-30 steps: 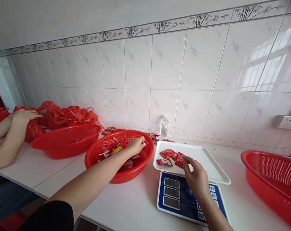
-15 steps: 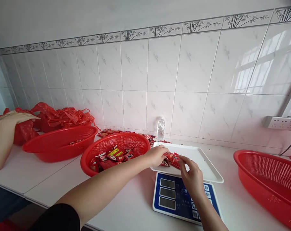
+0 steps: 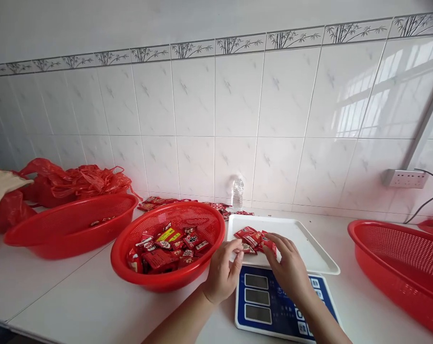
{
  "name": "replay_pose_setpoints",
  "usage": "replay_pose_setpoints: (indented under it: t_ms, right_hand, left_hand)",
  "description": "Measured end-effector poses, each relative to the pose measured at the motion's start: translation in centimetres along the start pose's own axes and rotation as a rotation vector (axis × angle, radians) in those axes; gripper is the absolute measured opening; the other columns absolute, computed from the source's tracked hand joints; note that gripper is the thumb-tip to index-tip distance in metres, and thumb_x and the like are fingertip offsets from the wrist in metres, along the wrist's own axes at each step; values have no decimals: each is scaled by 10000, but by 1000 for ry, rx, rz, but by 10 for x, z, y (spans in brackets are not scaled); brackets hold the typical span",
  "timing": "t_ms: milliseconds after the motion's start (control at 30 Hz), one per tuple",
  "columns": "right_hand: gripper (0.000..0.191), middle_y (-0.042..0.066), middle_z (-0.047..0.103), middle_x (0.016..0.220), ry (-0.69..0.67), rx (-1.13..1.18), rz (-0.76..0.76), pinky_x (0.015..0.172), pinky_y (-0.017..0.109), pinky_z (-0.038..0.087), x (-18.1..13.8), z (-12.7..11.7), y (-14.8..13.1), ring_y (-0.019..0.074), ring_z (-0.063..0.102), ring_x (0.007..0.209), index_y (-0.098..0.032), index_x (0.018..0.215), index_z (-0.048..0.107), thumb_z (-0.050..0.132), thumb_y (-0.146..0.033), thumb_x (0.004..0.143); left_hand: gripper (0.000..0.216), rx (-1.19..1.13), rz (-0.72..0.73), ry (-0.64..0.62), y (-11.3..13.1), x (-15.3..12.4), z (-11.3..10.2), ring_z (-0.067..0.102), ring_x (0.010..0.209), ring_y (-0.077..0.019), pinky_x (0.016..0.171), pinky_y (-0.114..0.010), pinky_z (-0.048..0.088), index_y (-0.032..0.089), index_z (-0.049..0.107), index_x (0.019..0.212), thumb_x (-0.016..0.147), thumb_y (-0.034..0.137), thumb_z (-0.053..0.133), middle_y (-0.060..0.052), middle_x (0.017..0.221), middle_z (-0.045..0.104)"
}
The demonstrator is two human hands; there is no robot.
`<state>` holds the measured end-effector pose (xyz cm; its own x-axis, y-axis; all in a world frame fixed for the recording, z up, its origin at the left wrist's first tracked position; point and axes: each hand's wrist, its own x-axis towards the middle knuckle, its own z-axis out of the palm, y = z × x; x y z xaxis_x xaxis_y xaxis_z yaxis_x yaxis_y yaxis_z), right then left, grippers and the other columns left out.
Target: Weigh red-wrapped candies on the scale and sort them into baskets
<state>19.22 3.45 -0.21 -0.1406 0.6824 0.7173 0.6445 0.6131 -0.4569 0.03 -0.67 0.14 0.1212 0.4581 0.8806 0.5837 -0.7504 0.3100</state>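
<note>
A small pile of red snack packets [image 3: 250, 237] lies on the white tray [image 3: 309, 255] of a weighing scale with a blue panel [image 3: 284, 310]. At the tray's front left corner is my left hand [image 3: 223, 270], thumb and fingers apart, holding nothing that I can see. My right hand [image 3: 290, 267] reaches over the tray's front edge with parted fingers that touch the right side of the pile. Left of the scale, a red perforated basket [image 3: 137, 274] holds many similar packets [image 3: 162, 258], one with a yellow-green label.
Another red basket [image 3: 66, 239] stands further left, before a heap of red plastic bags [image 3: 83, 179] with another person's arm [image 3: 3, 191]. A third red basket [image 3: 381, 267] is at the right. A clear bottle [image 3: 238, 193] and more packets line the wall, where a power socket [image 3: 406, 178] hangs.
My left hand has let go of a red packet and drawn back toward me from the pile. My right hand's fingers have loosened over the packets, which now rest on the tray.
</note>
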Motion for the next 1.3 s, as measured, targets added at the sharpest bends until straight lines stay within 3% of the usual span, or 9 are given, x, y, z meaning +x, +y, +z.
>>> replay_pose_setpoints:
  t_ms: [133,267,333,433,533,633,967,1133,1300]
  right_hand:
    - [496,94,443,1417,-142,-123,43,1012,536,379,11,3,-7,311,322,1353,-295,1328,498,499,-532,892]
    - [676,85,197,1556,-479,-200,115,1041,680,192,34,6,-18,358,35,1433,-364,1439,335,449,-682,854]
    - [740,94,128,1572,-620,-216,131,1025,717,122,45,9,-21,381,-19,1427,-363,1469,273,438,-714,838]
    - [726,73,184,1563,-717,-220,106,997,744,102,56,16,-22,421,46,1415,-402,1454,295,451,-727,824]
    - [586,36,356,1488,-716,-222,52,1001,685,211,60,21,-23,387,251,1368,-448,1383,403,477,-672,846]
    - [482,42,464,1389,-655,-246,15,977,553,329,62,24,-23,318,416,1253,-409,1320,485,536,-556,863]
    - [331,79,605,1116,-483,-304,20,834,319,413,68,27,-13,225,566,1019,-230,1170,577,545,-417,899]
    - [369,67,615,1159,-503,-289,31,823,296,432,72,23,-10,202,603,991,-243,1196,573,538,-442,886]
    - [596,51,587,1283,-629,-282,12,884,367,434,79,19,-14,266,567,1120,-329,1387,439,537,-568,849]
  left_hand:
    - [398,-128,-149,59,-5,-1,5,618,960,-189,848,-351,529,228,373,1336,949,237,469,-87,1085,603]
    - [464,-209,-184,54,-3,0,8,572,1096,-217,925,-396,505,229,308,1384,953,276,473,-124,1220,541]
    - [461,-232,-179,71,-3,1,6,556,1123,-229,949,-422,489,224,309,1384,955,284,467,-132,1234,531]
    - [458,-255,-195,98,-4,3,3,550,1130,-236,953,-440,484,219,306,1386,959,288,458,-136,1227,533]
    - [470,-265,-210,89,-6,4,3,557,1110,-229,942,-433,490,225,304,1391,955,281,468,-128,1209,544]
    - [472,-282,-205,76,-6,5,3,564,1091,-222,930,-419,495,231,307,1392,954,287,472,-120,1186,554]
    - [426,-282,-239,60,-10,6,1,580,1064,-216,896,-399,507,238,330,1370,969,330,438,-107,1143,560]
    - [398,-276,-238,41,-11,7,1,591,1037,-208,886,-394,511,237,348,1346,969,327,438,-99,1116,564]
    - [389,-283,-223,16,-8,9,-1,584,1037,-206,875,-396,514,243,354,1339,968,329,435,-96,1115,564]
